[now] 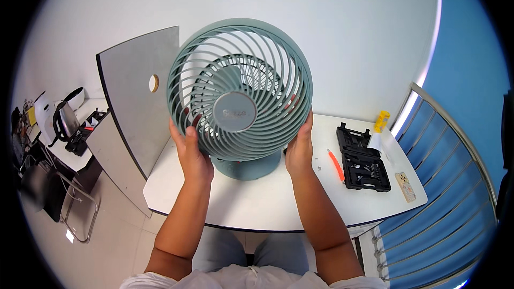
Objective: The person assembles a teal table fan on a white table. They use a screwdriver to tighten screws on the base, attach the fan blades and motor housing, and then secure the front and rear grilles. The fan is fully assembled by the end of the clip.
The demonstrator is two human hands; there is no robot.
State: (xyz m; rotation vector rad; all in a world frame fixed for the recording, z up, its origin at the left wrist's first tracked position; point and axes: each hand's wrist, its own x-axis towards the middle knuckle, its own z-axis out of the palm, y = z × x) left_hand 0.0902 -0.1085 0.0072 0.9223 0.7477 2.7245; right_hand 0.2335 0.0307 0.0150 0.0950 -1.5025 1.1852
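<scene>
A round grey-green fan grille [267, 128] with curved slats and a disc at its centre is held up between my hands, facing me. My left hand [193, 155] is closed on its lower left rim, thumb toward me. On the lower right rim, my right hand [300, 150] grips the other side. Behind the slats show a darker wire guard and a few reddish spots. Below stands the fan's green base [249, 168] on the white table. Whether the grille is joined to the rest of the fan is hidden.
Right of the fan are an open black tool case [364, 161], an orange-red tool [336, 166], a small remote control [405, 186] and a yellow-and-white bottle [381, 122]. A grey partition [142, 69] rises at left. Metal railing [455, 128] curves along the right.
</scene>
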